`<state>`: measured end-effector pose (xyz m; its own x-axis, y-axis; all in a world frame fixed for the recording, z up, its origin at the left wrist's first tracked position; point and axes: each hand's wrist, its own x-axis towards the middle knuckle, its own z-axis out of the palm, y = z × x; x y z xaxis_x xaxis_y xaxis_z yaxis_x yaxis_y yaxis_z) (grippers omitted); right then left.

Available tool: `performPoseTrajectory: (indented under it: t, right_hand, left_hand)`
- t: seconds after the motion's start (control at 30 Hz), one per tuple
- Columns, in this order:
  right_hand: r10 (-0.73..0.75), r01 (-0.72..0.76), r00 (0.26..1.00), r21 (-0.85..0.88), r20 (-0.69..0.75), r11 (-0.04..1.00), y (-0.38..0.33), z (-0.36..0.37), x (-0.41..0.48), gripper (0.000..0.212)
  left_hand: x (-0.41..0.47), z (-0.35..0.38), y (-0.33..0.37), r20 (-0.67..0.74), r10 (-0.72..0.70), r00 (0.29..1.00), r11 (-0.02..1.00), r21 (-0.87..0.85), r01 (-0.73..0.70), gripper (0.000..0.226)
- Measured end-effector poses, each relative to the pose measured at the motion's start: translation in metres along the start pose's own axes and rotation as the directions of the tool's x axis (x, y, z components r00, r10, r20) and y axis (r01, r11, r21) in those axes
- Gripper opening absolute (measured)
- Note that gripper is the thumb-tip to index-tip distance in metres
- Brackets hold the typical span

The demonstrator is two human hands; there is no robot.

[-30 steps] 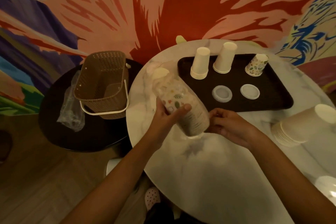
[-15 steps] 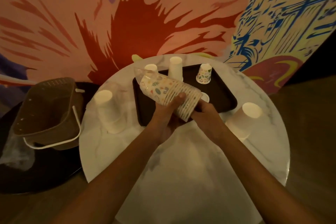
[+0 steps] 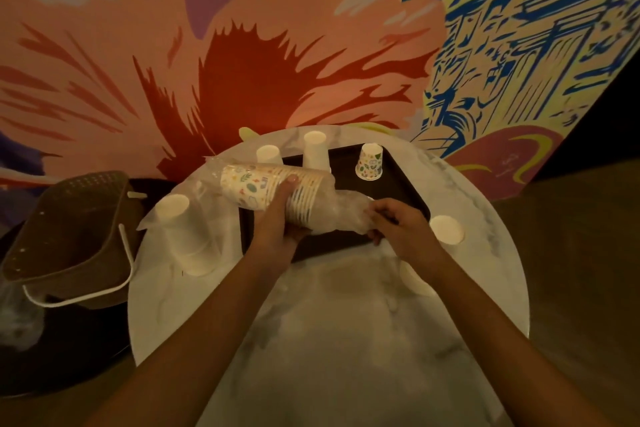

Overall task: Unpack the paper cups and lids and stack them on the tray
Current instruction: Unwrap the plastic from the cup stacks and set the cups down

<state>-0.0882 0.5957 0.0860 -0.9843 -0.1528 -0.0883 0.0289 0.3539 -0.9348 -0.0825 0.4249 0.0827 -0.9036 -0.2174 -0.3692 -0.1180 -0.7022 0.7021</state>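
Plastic wrap (image 3: 341,215) is bunched in the pinch of the right hand (image 3: 398,225), trailing off the rim end of a printed cup stack (image 3: 266,189). The left hand (image 3: 277,222) grips that stack round its middle, fingers curled, holding it sideways in the air over the near-left part of a dark tray (image 3: 408,191). Behind the grip, upside down: a tall white stack (image 3: 315,152) on the tray, a short white stack (image 3: 268,154) w/ its footing hidden, & a lone printed cup (image 3: 370,163) further rt on the tray. Flanking the hands on the marble table (image 3: 346,322): a wrapped white stack (image 3: 180,232) to the left, a tilted white stack (image 3: 446,229) just beyond the right hand. Farther left, a brown basket (image 3: 69,236).
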Motion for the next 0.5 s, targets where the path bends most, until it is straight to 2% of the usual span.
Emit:
performPoseTrajectory:
  t: [0.1, 0.17, 0.3, 0.37, 0.43, 0.5]
  right_hand:
    - [0.122, -0.099, 0.989, 0.232, -0.084, 0.968, 0.012, -0.011, -0.003, 0.017]
    - [0.179, -0.133, 0.979, 0.357, -0.098, 0.925, 0.017, -0.013, -0.005, 0.015]
    - [0.179, -0.129, 0.98, 0.418, -0.084, 0.899, 0.019, -0.008, -0.007, 0.006]
    - [0.188, -0.13, 0.976, 0.397, -0.112, 0.909, 0.019, -0.007, -0.004, 0.009]
    - [0.193, -0.099, 0.968, 0.46, -0.162, 0.883, 0.013, -0.008, 0.002, 0.009]
    - [0.106, -0.012, 0.979, 0.476, -0.172, 0.879, 0.006, -0.013, 0.011, 0.006]
  left_hand:
    - [0.006, -0.004, 0.012, -0.012, 0.046, 0.999, 0.998, -0.031, -0.046, 0.069]
    - [0.008, -0.007, 0.021, -0.015, 0.058, 0.998, 0.998, -0.033, -0.058, 0.053]
    - [0.012, -0.014, 0.037, 0.006, 0.098, 0.995, 0.995, -0.01, -0.098, 0.046]
    - [0.013, -0.016, 0.045, 0.021, 0.106, 0.994, 0.994, 0.006, -0.106, 0.049]
    - [0.013, -0.014, 0.051, 0.029, 0.113, 0.993, 0.993, 0.032, -0.113, 0.049]
    - [0.012, -0.009, 0.053, 0.044, 0.109, 0.993, 0.993, 0.048, -0.111, 0.045]
